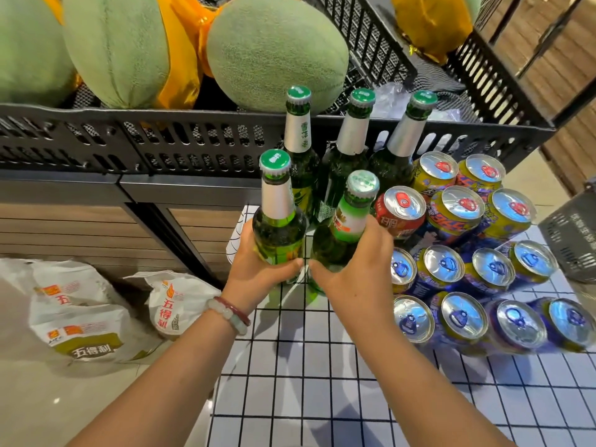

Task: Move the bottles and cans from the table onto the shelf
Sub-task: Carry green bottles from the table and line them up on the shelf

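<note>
My left hand (258, 269) grips a green glass bottle (277, 217) with a silver neck foil, low on its body. My right hand (358, 269) grips a second green bottle (342, 227), which has a red and green neck label and leans left. Both bottles are at the far left of the white grid-patterned table (322, 382). Behind them three more green bottles (350, 150) stand upright. To the right, several cans (458, 269) with yellow and blue sides stand packed together, and one red can (400, 211) stands next to my right hand.
Black plastic crates (161, 140) holding green melons (277, 53) run across the back, on a wooden-fronted stand. White flour sacks (77, 314) lie on the floor at the left. A black basket (571, 233) sits at the table's right edge.
</note>
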